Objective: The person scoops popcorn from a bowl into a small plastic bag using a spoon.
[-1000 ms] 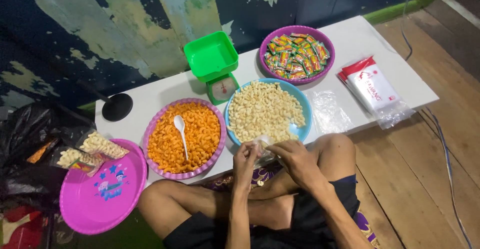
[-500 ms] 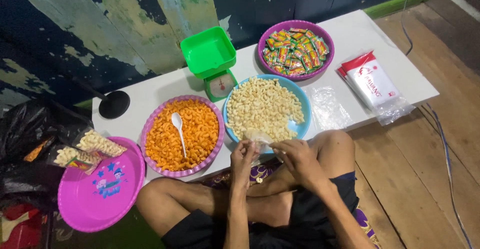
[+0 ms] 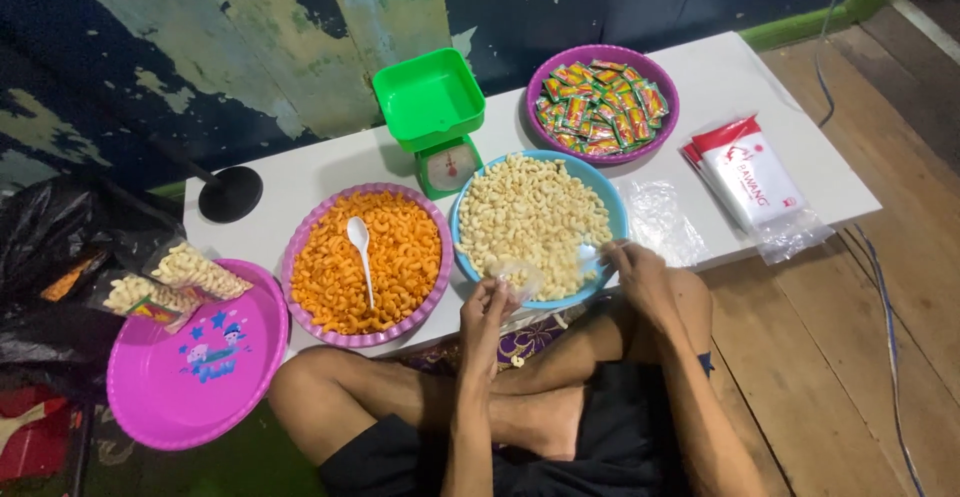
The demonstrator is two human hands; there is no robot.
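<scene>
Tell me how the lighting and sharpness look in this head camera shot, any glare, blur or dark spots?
Head view: the white table is lit evenly and the blue bowl of pale snacks looks sharp; slight glare on the clear plastic bags; the left edge around the black bag falls into deep shadow; the left hand and right hand look a little soft.
</scene>
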